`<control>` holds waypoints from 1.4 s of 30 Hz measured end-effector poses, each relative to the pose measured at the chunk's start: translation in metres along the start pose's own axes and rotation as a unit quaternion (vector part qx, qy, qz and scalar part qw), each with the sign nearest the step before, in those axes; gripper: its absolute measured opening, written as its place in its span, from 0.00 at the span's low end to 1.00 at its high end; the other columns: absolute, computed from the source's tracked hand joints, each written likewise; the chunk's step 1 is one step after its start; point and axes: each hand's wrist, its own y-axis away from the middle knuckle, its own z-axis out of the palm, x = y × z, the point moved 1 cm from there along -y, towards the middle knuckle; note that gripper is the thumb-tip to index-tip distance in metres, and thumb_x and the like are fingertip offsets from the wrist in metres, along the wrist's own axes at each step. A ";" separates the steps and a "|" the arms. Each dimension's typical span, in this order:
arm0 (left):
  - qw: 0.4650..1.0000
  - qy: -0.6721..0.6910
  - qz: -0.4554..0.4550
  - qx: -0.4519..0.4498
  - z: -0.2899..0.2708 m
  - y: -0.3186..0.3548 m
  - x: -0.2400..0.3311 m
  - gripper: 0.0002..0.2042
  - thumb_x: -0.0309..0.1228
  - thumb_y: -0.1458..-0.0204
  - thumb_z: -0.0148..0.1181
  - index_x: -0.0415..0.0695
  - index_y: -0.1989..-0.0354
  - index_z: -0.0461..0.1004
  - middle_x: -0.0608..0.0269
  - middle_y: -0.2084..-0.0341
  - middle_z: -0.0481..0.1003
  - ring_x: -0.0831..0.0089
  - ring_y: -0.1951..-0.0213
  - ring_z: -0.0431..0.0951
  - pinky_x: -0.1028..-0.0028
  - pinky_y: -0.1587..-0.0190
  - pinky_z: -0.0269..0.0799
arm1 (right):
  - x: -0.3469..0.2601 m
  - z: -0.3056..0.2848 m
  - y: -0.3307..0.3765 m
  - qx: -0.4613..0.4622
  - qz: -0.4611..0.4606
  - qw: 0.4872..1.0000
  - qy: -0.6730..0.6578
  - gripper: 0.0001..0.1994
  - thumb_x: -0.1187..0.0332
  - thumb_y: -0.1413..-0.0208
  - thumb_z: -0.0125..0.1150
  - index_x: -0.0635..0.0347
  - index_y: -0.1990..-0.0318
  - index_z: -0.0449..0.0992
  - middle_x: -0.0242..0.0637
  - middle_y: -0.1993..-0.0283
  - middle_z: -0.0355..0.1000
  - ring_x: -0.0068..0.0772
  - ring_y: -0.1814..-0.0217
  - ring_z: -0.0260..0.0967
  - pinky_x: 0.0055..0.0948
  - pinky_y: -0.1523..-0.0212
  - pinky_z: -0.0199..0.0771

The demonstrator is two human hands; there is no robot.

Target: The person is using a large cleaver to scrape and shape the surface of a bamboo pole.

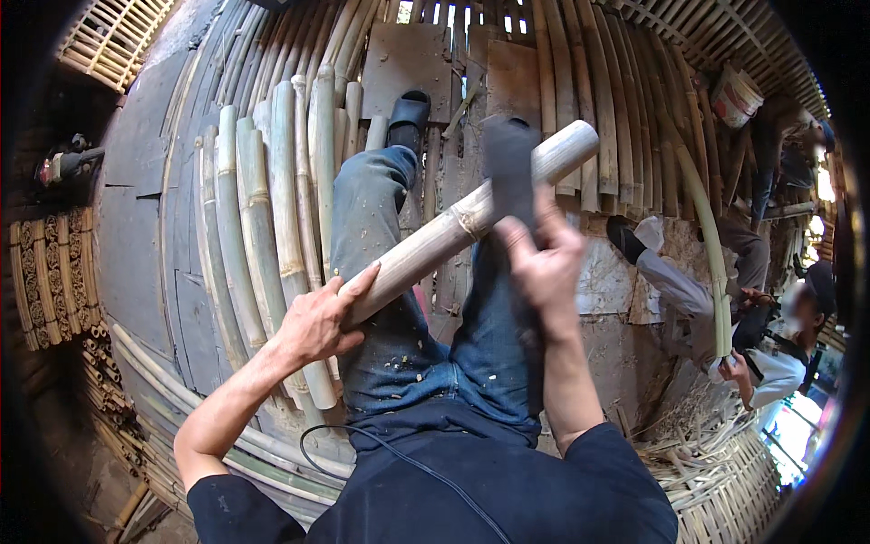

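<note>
A thick pale bamboo section point(426, 245) lies slantwise across the front of my thighs, its far end up to the right. My left hand point(317, 317) is closed around its near lower end, fingers along the side. My right hand point(548, 249) is closed on a broad dark knife point(510, 177), blurred by motion. Its wide blade crosses in front of the bamboo just beyond a node. A long dark handle seems to run back along my right forearm. Whether the blade has cut into the bamboo, I cannot tell.
Several bamboo poles point(254, 208) lie at my left, more point(598, 109) ahead right. Tied bundles point(54, 272) stand far left. At right another person holds a long green bamboo strip point(711, 245), near a white bucket point(736, 95). Woven bamboo point(725, 480) is lower right.
</note>
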 end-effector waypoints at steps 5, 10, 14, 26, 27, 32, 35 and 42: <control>1.000 0.000 0.016 -0.013 -0.006 -0.005 -0.003 0.62 0.34 0.59 0.82 0.56 0.14 0.45 0.45 0.57 0.75 0.40 0.57 0.82 0.49 0.52 0.81 | -0.004 -0.010 -0.026 0.041 0.014 0.996 0.076 0.32 0.73 0.37 0.73 0.65 0.26 0.72 0.49 0.44 0.85 0.33 0.48 0.84 0.29 0.44 0.84; 0.998 0.045 0.042 -0.031 -0.006 -0.011 -0.024 0.61 0.31 0.59 0.80 0.54 0.14 0.46 0.40 0.48 0.78 0.39 0.47 0.81 0.51 0.44 0.80 | -0.002 0.064 0.054 -0.184 -0.038 0.979 0.080 0.31 0.64 0.42 0.77 0.54 0.30 0.78 0.61 0.41 0.80 0.46 0.36 0.82 0.37 0.36 0.82; 0.993 0.079 0.051 -0.067 -0.021 -0.013 -0.025 0.61 0.33 0.61 0.79 0.54 0.15 0.47 0.37 0.42 0.78 0.37 0.41 0.80 0.53 0.35 0.77 | 0.003 0.033 0.018 -0.072 -0.082 0.990 0.087 0.33 0.67 0.40 0.76 0.61 0.28 0.74 0.60 0.41 0.81 0.44 0.41 0.85 0.36 0.38 0.83; 0.982 0.110 0.131 -0.074 -0.022 -0.028 -0.047 0.59 0.35 0.64 0.74 0.51 0.16 0.50 0.33 0.40 0.77 0.37 0.44 0.81 0.51 0.38 0.77 | 0.011 0.009 0.019 -0.060 -0.081 0.990 0.103 0.34 0.65 0.40 0.77 0.60 0.27 0.73 0.65 0.49 0.83 0.49 0.48 0.87 0.39 0.48 0.85; 0.979 0.119 0.154 -0.053 -0.021 -0.028 -0.045 0.59 0.36 0.64 0.74 0.50 0.16 0.51 0.33 0.41 0.77 0.36 0.45 0.81 0.51 0.38 0.77 | 0.014 0.000 0.010 -0.041 -0.139 0.981 0.129 0.35 0.64 0.40 0.78 0.60 0.26 0.73 0.64 0.45 0.82 0.51 0.45 0.86 0.38 0.44 0.84; 0.980 0.132 0.130 -0.075 -0.022 -0.030 -0.041 0.58 0.37 0.63 0.74 0.50 0.17 0.52 0.34 0.38 0.76 0.37 0.41 0.79 0.51 0.35 0.76 | -0.006 -0.033 -0.013 0.082 0.040 0.996 0.015 0.30 0.75 0.36 0.71 0.68 0.27 0.72 0.50 0.48 0.86 0.38 0.49 0.86 0.32 0.47 0.85; 0.979 0.125 0.130 -0.091 -0.022 -0.035 -0.036 0.58 0.37 0.63 0.74 0.51 0.16 0.51 0.35 0.36 0.75 0.38 0.37 0.77 0.52 0.31 0.74 | 0.014 0.015 0.026 0.006 -0.089 0.986 0.141 0.31 0.64 0.40 0.76 0.67 0.31 0.77 0.64 0.42 0.81 0.56 0.40 0.83 0.42 0.36 0.81; 0.981 0.115 0.134 -0.079 -0.024 -0.033 -0.036 0.58 0.34 0.59 0.74 0.53 0.16 0.48 0.35 0.42 0.79 0.37 0.40 0.79 0.50 0.35 0.75 | -0.012 0.024 0.033 -0.013 -0.067 0.991 0.119 0.32 0.67 0.40 0.75 0.59 0.27 0.75 0.65 0.46 0.82 0.45 0.44 0.86 0.36 0.43 0.84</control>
